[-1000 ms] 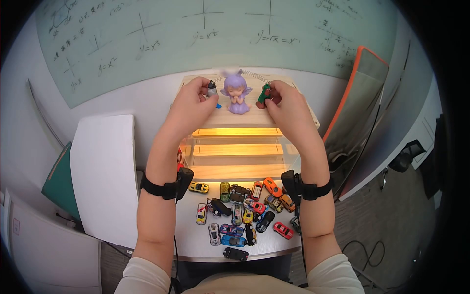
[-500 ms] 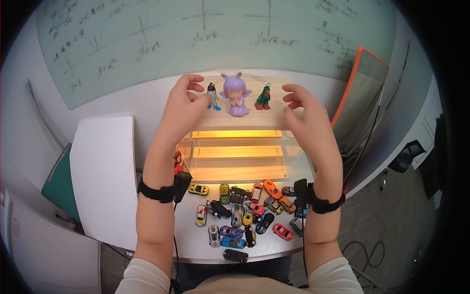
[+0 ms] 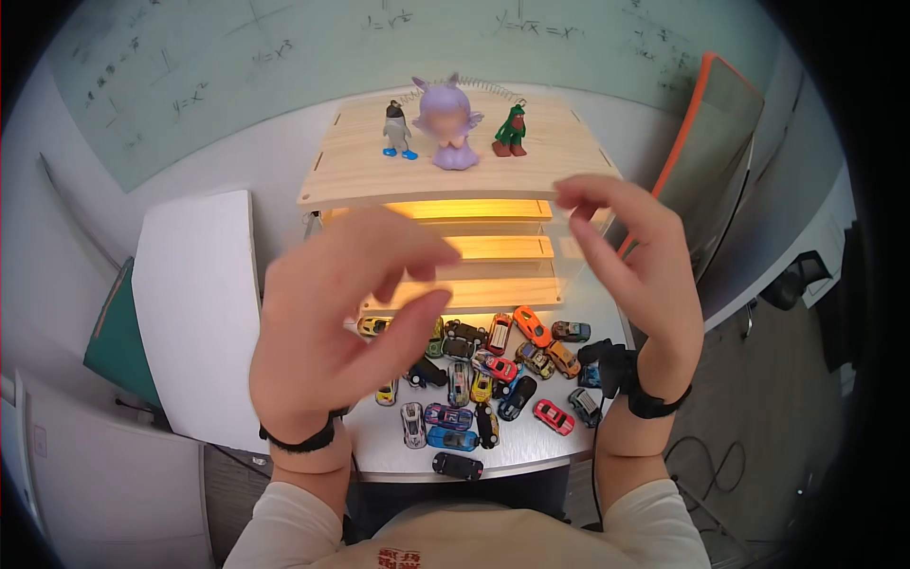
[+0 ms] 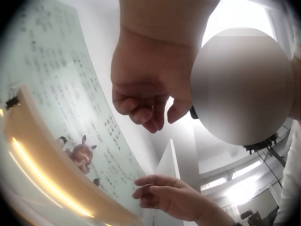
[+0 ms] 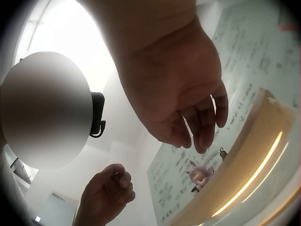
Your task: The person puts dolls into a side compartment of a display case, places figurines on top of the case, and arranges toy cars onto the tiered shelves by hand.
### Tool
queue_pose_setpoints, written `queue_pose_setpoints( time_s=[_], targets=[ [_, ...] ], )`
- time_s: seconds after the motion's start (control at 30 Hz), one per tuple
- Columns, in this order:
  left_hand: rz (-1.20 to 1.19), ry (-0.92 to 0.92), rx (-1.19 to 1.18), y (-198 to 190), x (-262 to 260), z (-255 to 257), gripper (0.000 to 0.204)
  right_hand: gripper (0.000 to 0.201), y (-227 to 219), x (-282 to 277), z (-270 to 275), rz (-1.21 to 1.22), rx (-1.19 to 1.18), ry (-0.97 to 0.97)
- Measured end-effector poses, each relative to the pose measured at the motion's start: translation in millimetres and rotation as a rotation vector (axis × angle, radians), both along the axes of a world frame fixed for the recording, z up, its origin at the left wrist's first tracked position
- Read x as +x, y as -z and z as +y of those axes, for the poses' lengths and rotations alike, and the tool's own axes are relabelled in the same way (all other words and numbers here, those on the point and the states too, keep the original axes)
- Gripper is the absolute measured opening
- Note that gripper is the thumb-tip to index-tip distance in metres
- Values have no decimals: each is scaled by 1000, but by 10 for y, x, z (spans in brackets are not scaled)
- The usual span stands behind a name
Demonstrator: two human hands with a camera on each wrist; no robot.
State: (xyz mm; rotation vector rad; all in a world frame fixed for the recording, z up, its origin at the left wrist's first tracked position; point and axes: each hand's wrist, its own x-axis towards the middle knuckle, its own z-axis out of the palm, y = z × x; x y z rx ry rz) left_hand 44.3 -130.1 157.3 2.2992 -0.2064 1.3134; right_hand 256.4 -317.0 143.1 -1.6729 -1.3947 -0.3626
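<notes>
My left hand [image 3: 341, 313] is raised in front of the lit shelf, its fingers loosely bent and nothing in them. To the right, my right hand [image 3: 649, 256] hovers near the shelf's front right corner, fingers bent and also holding nothing. On the wooden shelf top [image 3: 332, 175] a purple-haired winged doll [image 3: 453, 156] sits in the middle. A grey and black penguin figure [image 3: 395, 128] with blue feet stands to its left. On its right is a green and reddish-brown figure [image 3: 512, 133]. A coiled spring cord [image 3: 488, 90] runs behind the doll.
Below the top, the shelf has several lit wooden tiers [image 3: 502, 248]. Many toy cars lie on the white table, among them a red car [image 3: 554, 417] and a black car [image 3: 457, 466]. A white board [image 3: 194, 322] stands at left, an orange-edged panel [image 3: 682, 161] at right.
Both hands have let go of the small figures beside the doll. They have drawn back from the shelf top, the left moving down toward me, the right out to the right. The head view has tilted down.
</notes>
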Motion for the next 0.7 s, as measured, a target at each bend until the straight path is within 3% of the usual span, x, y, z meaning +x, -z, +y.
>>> queue_pose_setpoints(
  time_s=[0.1, 0.3, 0.4, 0.53, 0.6, 0.7],
  targets=[
    [125, 153, 11, 42, -46, 26, 21, 26, 8, 21, -14, -20, -100, -108],
    [108, 58, -1, 87, 46, 104, 24, 29, -37, 24, -66, -4, -248, -124],
    [131, 43, 147, 145, 154, 147, 17, 28, 4, 37, 10, -76, -251, -211],
    [305, 102, 197, 273, 299, 136, 20, 28, 176, 6, 184, -13, -307, -290],
    [468, 172, 57, 372, 350, 121, 23, 30, 279, 11, 259, -37, -444, -347],
    [545, 177, 112, 466, 446, 137, 23, 31, 415, -23, 325, 50, -625, -296]
  ],
)
